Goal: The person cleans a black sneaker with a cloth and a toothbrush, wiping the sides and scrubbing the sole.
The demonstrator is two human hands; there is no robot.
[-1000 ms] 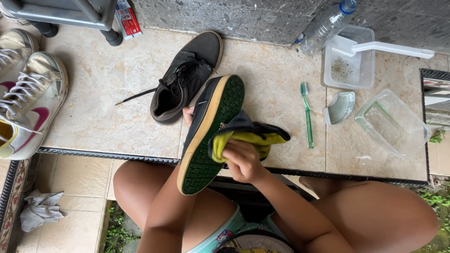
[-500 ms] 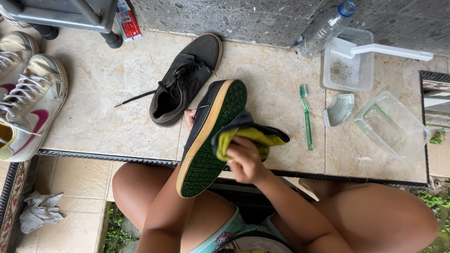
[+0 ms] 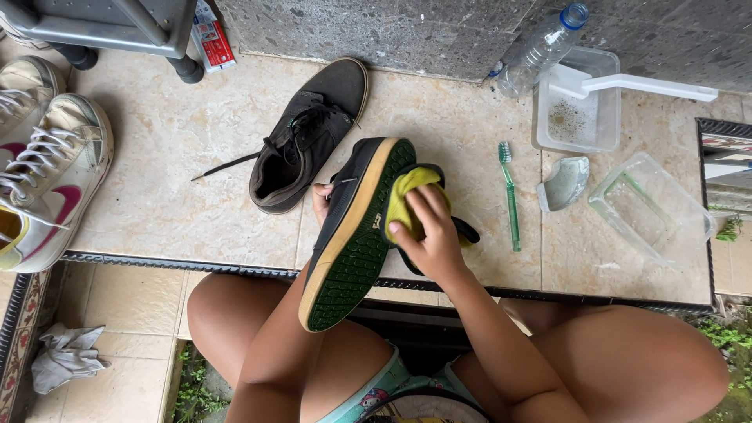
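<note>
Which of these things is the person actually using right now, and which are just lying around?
In use: black shoe in the left hand; yellow cloth under the right hand.

Lying about: second black shoe, green toothbrush, plastic bottle, white sneakers, clear tubs.

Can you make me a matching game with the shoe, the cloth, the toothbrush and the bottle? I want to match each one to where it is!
Things:
1. black shoe with green sole
2. yellow cloth
3. green toothbrush
4. plastic bottle

Places:
A. leaning against the grey wall
B. lying flat on the tiles
C. held up in the left hand
D. pressed under the right hand

Pairs: 1-C, 2-D, 3-B, 4-A
</note>
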